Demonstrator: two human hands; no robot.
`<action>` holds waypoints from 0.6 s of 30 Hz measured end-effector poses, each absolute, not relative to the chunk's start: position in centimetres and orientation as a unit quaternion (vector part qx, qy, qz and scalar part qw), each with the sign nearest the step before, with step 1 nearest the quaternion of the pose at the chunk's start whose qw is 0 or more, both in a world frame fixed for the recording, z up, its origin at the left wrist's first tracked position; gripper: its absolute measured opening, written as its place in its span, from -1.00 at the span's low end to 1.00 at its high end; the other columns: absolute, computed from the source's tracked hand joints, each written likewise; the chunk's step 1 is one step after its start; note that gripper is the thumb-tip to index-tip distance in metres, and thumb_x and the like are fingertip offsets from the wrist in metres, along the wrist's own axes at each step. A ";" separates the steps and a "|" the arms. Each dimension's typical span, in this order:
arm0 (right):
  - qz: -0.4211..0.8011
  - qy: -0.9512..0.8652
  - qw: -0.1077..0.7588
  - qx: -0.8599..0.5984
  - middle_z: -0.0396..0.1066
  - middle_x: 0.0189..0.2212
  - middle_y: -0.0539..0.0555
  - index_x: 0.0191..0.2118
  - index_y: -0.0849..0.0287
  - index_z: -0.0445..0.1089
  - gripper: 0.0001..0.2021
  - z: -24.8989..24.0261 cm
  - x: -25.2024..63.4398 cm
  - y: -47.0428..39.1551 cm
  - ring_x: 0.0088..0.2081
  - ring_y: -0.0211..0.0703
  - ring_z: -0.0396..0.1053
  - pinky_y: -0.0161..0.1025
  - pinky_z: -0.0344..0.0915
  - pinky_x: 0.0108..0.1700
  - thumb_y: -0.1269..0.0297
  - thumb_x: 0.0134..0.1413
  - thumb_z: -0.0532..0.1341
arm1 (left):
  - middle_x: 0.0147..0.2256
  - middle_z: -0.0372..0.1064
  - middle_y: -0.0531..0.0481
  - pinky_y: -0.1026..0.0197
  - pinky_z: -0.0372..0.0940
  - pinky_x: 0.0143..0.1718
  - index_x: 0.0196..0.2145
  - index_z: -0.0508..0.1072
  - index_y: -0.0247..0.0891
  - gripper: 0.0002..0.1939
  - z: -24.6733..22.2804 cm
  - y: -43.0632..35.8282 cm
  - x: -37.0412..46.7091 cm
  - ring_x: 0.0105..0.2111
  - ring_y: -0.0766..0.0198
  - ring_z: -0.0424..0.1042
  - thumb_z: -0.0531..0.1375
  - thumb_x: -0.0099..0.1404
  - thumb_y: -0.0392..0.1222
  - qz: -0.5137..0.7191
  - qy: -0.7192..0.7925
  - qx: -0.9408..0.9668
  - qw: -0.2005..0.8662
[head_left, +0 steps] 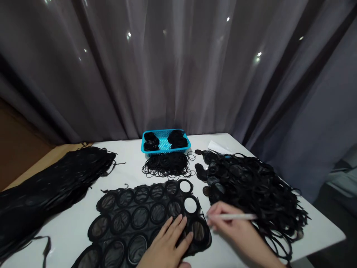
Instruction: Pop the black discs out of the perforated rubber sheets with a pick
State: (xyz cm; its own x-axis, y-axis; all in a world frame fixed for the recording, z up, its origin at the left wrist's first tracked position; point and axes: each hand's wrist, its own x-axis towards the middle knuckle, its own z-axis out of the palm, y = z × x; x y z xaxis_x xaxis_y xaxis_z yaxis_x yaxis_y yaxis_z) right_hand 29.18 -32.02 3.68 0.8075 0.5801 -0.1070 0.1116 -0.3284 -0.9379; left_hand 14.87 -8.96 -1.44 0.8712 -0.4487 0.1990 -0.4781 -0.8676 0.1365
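Observation:
A black sheet (pixel 131 204) with rows of raised round rings lies flat before me. Most rings hold dark, thin film, but two round openings (pixel 190 204) near its right edge show the white table through them. My left hand (pixel 167 243) rests flat on the sheet's lower right part, fingers stretched out. Just beyond the right edge, my right hand (pixel 223 219) pinches a slim white pen-like tool (pixel 241 216), held nearly level. Its tip is blurred near the sheet's edge, so I cannot tell whether it touches.
On the right sprawls a heap of black cut strips and discs (pixel 251 182). Behind the sheet lie loose thin black rings (pixel 167 165) and a blue basket (pixel 165 152) holding ring bundles. A black stack of sheets (pixel 55 182) covers the left. A grey curtain (pixel 178 74) hangs behind the table (pixel 315 223).

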 end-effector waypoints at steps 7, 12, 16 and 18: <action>0.241 -0.275 0.509 -0.779 0.46 -0.27 0.07 -0.46 0.12 0.29 -0.82 0.6 25.4 -30.6 -0.18 -0.09 0.44 -0.22 0.32 -0.14 0.30 0.17 0.17 | 0.40 -0.11 -0.27 -0.26 0.10 0.27 0.38 0.08 -0.05 0.02 -1.9 -8.9 13.8 0.36 -0.23 0.00 0.50 0.09 -0.08 0.061 -0.250 0.963 0.073; 0.246 -0.288 0.497 -0.781 0.43 -0.28 0.06 -0.46 0.13 0.30 -0.83 1.2 25.8 -30.6 -0.21 -0.10 0.41 -0.21 0.29 -0.15 0.33 0.15 0.18 | 0.40 -0.14 -0.30 -0.32 0.09 0.26 0.37 0.11 -0.06 0.02 -2.1 -9.2 13.7 0.35 -0.28 -0.02 0.51 0.07 -0.08 0.069 -0.256 0.961 0.082; 0.247 -0.291 0.487 -0.786 0.43 -0.29 0.05 -0.47 0.13 0.29 -0.83 1.5 26.0 -30.5 -0.22 -0.11 0.41 -0.21 0.28 -0.16 0.34 0.16 0.18 | 0.40 -0.14 -0.27 -0.29 0.07 0.28 0.37 0.11 -0.05 -0.04 -2.2 -9.1 13.6 0.36 -0.26 -0.01 0.47 0.13 -0.05 0.079 -0.257 0.959 0.088; 0.246 -0.293 0.476 -0.792 0.43 -0.30 0.04 -0.47 0.13 0.29 -0.83 1.8 26.1 -30.4 -0.23 -0.12 0.41 -0.22 0.29 -0.17 0.34 0.16 0.18 | 0.41 -0.14 -0.26 -0.28 0.08 0.28 0.38 0.12 -0.05 -0.09 -2.2 -9.1 13.7 0.36 -0.26 -0.01 0.44 0.18 -0.01 0.085 -0.258 0.958 0.091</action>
